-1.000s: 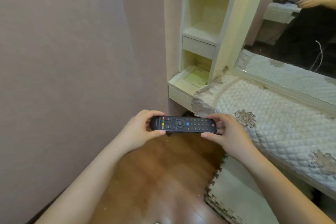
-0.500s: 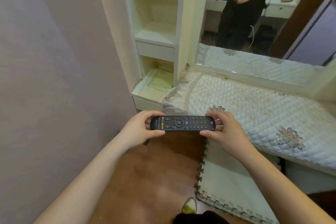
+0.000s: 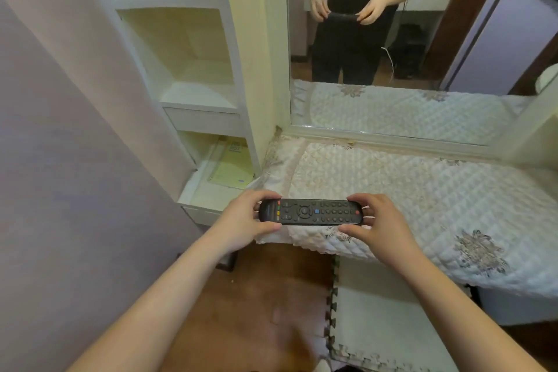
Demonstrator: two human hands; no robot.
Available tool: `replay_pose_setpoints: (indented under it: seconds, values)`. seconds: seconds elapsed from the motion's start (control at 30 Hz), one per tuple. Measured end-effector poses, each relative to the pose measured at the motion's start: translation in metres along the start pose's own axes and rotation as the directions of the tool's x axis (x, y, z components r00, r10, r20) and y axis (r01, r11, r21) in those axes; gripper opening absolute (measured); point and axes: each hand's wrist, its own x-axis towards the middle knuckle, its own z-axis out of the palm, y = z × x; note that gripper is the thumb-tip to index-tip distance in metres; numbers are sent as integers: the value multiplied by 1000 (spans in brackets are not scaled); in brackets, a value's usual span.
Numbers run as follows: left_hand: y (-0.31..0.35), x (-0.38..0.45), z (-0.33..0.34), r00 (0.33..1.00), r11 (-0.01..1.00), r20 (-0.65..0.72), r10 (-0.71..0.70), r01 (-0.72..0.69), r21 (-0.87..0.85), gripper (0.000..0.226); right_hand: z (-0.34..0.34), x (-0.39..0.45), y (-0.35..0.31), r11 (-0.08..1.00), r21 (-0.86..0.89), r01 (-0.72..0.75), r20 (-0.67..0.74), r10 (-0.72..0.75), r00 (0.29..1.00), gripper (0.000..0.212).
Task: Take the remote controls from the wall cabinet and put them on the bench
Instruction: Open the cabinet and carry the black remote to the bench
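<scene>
We carry remote control (image 3: 311, 211), left hand (image 3: 241, 222) and right hand (image 3: 380, 220) gripping its ends, over quilted desk (image 3: 422, 190). Next: lower, release.

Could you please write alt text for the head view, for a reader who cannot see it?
Both hands, left hand and right hand, grip the ends of a black remote control, held level over the near edge of a quilt-covered bench. A mirror and white wall cabinet stand behind.
</scene>
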Motion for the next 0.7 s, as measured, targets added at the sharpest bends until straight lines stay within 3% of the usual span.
replay_pose_setpoints:
  seconds: [0.7]
  values:
    - [-101, 169, -7, 952, 991, 281, 120, -131, 22, 56, 91, 100, 27, 951, -64, -303, -172, 288, 942, 52]
